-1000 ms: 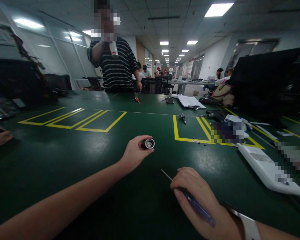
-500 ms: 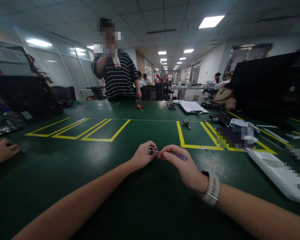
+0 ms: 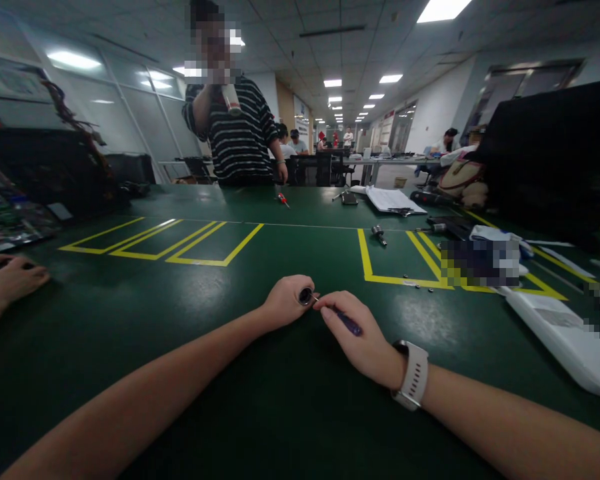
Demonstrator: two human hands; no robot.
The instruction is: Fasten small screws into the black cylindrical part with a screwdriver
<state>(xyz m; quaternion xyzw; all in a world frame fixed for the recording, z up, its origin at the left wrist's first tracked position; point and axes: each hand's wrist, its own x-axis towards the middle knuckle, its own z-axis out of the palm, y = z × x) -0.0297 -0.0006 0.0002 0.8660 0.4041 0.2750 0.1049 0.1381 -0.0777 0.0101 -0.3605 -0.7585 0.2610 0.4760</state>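
Observation:
My left hand [image 3: 284, 301] is wrapped round a small hollow metal cylinder [image 3: 305, 296], its dark round opening facing me. Between the fingers and thumb of my right hand [image 3: 365, 340] sits a small screwdriver [image 3: 349, 323] with a purple handle. Its thin shaft points left, and the tip is by the right rim of the cylinder; whether it touches, I cannot tell. Both hands are just above the green table [image 3: 260, 387]. My fingers cover most of the cylinder's body.
Small dark parts [image 3: 417, 287] lie by a yellow-taped box, with a metal fitting [image 3: 379, 235] inside it. At right are a white case [image 3: 555, 327] and a clipboard [image 3: 395, 201]. A red screwdriver [image 3: 283, 200] lies farther back. Another person's hand [image 3: 15, 277] rests at left; a person [image 3: 237, 133] stands opposite.
The screwdriver's tip has moved from inside the cylinder's opening to its right edge, and its handle now tilts lower. The cylinder has turned slightly. My view has dipped a little.

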